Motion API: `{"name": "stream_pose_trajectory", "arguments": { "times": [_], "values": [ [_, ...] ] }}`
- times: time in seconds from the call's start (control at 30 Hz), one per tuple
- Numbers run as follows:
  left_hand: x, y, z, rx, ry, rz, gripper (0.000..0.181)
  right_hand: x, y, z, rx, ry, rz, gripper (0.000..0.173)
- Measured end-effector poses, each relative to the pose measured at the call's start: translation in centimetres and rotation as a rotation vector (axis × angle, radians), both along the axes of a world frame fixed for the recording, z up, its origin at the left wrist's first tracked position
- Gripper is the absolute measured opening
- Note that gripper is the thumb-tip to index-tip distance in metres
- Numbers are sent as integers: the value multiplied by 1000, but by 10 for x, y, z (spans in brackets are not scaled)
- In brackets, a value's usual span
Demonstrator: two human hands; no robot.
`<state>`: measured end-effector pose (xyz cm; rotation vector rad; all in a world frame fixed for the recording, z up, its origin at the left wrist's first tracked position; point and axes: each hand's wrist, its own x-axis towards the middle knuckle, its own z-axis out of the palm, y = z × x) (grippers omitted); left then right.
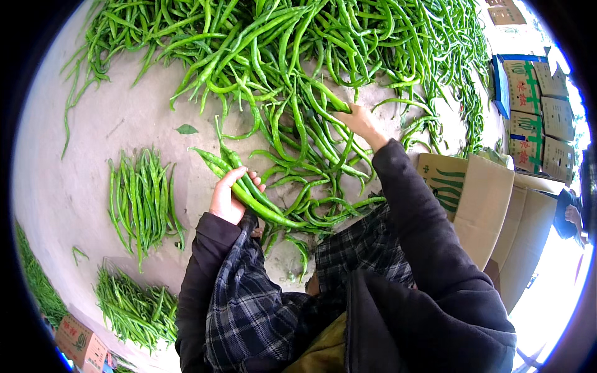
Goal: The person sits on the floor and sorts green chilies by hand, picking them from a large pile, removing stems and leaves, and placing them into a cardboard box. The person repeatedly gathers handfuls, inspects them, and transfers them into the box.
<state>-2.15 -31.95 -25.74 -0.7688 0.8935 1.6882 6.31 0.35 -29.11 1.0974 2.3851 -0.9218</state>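
My left hand (227,198) is closed around a few long green chili peppers (268,210), which lie lengthwise across the palm and stick out at both ends. To the right and farther off, my right hand (363,125) reaches into loose peppers, its fingers curled on a green chili pepper (333,99); the fingertips are partly hidden. Those loose peppers (322,135) spread toward my knees from a large heap of green chili peppers (280,42) on the pale floor. Some also lie between my legs.
Left of me lies a neat row of peppers (142,200), with another pepper pile (135,307) behind it. An open cardboard box (485,205) stands close by my right arm. Printed cartons (524,93) are stacked beyond. Another carton (80,342) sits at lower left. Part of a person (570,214) shows far right.
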Motion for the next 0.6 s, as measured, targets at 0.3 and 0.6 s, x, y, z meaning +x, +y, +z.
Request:
{"name": "stream_pose_trajectory", "arguments": {
  "times": [0.3, 0.6],
  "values": [
    [-1, -3, 4, 23, 39, -27, 15, 0, -16, -12, -193, 98, -187, 37],
    [0, 13, 4, 59, 56, -100, 16, -8, -47, -71, -283, 128, -349, 38]
  ]
}}
